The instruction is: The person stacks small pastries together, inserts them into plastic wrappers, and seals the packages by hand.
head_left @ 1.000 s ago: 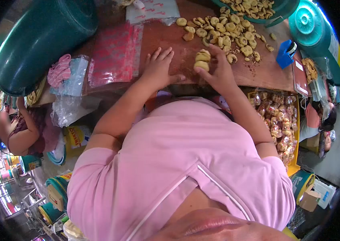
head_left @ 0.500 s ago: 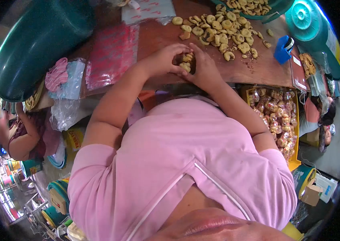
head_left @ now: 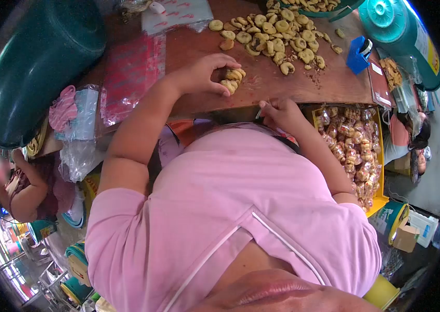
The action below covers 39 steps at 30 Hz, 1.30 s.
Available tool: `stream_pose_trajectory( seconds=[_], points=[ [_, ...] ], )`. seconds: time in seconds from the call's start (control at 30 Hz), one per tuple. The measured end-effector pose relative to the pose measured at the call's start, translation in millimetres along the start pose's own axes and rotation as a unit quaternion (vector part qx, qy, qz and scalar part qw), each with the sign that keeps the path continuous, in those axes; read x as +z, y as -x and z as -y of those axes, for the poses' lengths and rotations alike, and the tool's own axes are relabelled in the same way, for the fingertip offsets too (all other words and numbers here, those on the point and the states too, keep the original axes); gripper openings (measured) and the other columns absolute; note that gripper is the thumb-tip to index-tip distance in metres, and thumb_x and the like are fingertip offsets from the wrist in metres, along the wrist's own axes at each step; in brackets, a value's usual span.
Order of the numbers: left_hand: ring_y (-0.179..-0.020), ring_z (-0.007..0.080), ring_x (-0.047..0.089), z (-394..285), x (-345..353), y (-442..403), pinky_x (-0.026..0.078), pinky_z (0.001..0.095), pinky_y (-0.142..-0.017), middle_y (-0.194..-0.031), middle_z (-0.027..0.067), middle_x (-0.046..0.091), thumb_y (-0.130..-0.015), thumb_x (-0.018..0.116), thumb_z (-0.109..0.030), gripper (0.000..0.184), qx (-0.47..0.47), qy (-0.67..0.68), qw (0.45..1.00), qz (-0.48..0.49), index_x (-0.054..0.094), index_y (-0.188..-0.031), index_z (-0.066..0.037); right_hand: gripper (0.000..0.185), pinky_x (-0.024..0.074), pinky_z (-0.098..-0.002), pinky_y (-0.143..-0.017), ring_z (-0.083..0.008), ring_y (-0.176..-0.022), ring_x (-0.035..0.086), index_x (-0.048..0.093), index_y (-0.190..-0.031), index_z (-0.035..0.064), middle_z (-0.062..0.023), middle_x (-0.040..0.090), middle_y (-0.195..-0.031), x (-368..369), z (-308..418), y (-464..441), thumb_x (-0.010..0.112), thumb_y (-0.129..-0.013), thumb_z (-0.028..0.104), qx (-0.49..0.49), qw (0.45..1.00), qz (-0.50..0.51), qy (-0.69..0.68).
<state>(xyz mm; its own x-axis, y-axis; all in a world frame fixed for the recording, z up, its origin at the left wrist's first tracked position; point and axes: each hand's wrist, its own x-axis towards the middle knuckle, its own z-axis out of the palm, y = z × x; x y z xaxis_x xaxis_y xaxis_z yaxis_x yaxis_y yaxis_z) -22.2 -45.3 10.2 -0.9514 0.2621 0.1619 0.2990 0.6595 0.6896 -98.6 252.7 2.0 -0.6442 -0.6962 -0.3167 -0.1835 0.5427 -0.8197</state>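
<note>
My left grip [head_left: 203, 73] pinches stacked cookies [head_left: 233, 79]. My right grip [head_left: 283, 114] curls by the tabletop's [head_left: 313, 88] edge, contents unclear.

Cookies [head_left: 281, 42] on table [head_left: 329, 89], packets [head_left: 354, 151] in crate [head_left: 378, 204]

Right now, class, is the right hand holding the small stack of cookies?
No, the left hand holds the small stack of cookies, while the right hand is apart from it.
</note>
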Motion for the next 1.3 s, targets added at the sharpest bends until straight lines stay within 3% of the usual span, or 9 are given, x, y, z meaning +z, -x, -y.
stream_pose_trajectory(
  seconds=[0.23,0.33,0.53,0.7,0.8,1.0,1.1,1.23,1.3],
  points=[
    [-0.131,0.0271,0.054,-2,-2,1,0.042,0.0374,-0.112,-0.139,0.0122,0.058,-0.071,0.090,-0.027,0.072,0.003,0.014,1.000,0.007,0.062,-0.134,-0.005,0.033,0.0431,-0.0267,-0.059,-0.0085,-0.064,0.056,0.067,-0.085,0.0037,0.0021,0.059,-0.070,5,41,-38,0.062,-0.104,0.031,-0.099,0.987,-0.032,-0.119],
    [-0.130,0.0268,0.054,7,1,-1,0.043,0.0374,-0.112,-0.139,0.0123,0.058,-0.070,0.090,-0.028,0.074,0.007,0.019,1.000,0.003,0.061,-0.134,-0.006,0.027,0.0454,-0.0304,-0.066,-0.0157,-0.073,0.060,0.066,-0.086,0.0033,-0.0025,0.063,-0.078,21,56,-53,0.064,-0.101,0.025,-0.146,0.981,-0.042,-0.123],
    [-0.137,0.0305,0.049,24,6,2,0.037,0.0425,-0.117,-0.144,0.0148,0.055,-0.070,0.090,-0.041,0.084,-0.004,0.037,0.999,-0.002,0.057,-0.139,-0.007,0.019,0.0451,-0.0444,-0.095,-0.0335,-0.113,0.057,0.073,-0.106,0.0085,-0.0114,0.065,-0.117,32,53,-56,0.067,-0.092,0.019,-0.469,0.859,-0.091,0.182],
    [-0.136,0.0346,0.049,16,8,1,0.037,0.0444,-0.117,-0.143,0.0165,0.055,-0.070,0.089,-0.037,0.088,0.016,0.012,0.999,-0.030,0.051,-0.145,-0.009,0.027,0.0435,-0.0459,-0.101,-0.0321,-0.122,0.054,0.071,-0.113,0.0095,-0.0100,0.063,-0.124,34,51,-60,0.065,-0.094,0.028,-0.468,0.838,-0.088,0.266],
    [-0.138,0.0317,0.046,6,5,15,0.036,0.0445,-0.116,-0.143,0.0121,0.055,-0.077,0.085,-0.033,0.079,-0.034,-0.185,0.980,-0.058,0.050,-0.146,-0.014,0.025,0.0443,-0.0455,-0.099,-0.0331,-0.119,0.055,0.071,-0.108,0.0089,-0.0097,0.063,-0.121,42,49,-74,0.062,-0.094,0.028,-0.481,0.816,-0.112,0.301],
    [-0.139,0.0386,0.043,1,18,79,0.034,0.0482,-0.115,-0.132,0.0099,0.060,-0.084,0.079,-0.033,0.034,-0.183,-0.127,0.968,-0.117,0.073,-0.110,-0.011,0.021,0.0469,-0.0468,-0.091,-0.0318,-0.101,0.058,0.070,-0.092,0.0079,-0.0115,0.066,-0.102,48,50,-87,0.061,-0.092,0.027,-0.475,0.814,-0.110,0.316],
    [-0.137,0.0396,0.045,-47,37,88,0.036,0.0490,-0.112,-0.123,0.0098,0.063,-0.086,0.077,-0.031,0.024,-0.151,-0.183,0.958,-0.162,0.074,-0.092,-0.008,0.023,0.0477,-0.0476,-0.089,-0.0316,-0.096,0.059,0.071,-0.085,0.0073,-0.0125,0.067,-0.097,48,63,-84,0.062,-0.091,0.027,-0.468,0.810,-0.098,0.339],
    [-0.127,0.0371,0.051,-34,33,81,0.040,0.0467,-0.108,-0.117,0.0089,0.064,-0.088,0.073,-0.024,0.018,-0.156,-0.113,0.944,-0.269,0.072,-0.093,-0.006,0.023,0.0479,-0.0486,-0.089,-0.0351,-0.098,0.059,0.071,-0.080,0.0062,-0.0157,0.065,-0.105,52,57,-95,0.062,-0.090,0.025,-0.514,0.799,-0.116,0.292],
    [-0.123,0.0340,0.054,-29,25,68,0.042,0.0437,-0.106,-0.116,0.0085,0.065,-0.089,0.071,-0.020,0.015,-0.136,-0.162,0.937,-0.278,0.072,-0.094,-0.006,0.018,0.0466,-0.0471,-0.094,-0.0372,-0.105,0.057,0.068,-0.095,0.0039,-0.0166,0.061,-0.112,54,52,-93,0.061,-0.091,0.021,-0.475,0.829,-0.110,0.275]
  ],
)
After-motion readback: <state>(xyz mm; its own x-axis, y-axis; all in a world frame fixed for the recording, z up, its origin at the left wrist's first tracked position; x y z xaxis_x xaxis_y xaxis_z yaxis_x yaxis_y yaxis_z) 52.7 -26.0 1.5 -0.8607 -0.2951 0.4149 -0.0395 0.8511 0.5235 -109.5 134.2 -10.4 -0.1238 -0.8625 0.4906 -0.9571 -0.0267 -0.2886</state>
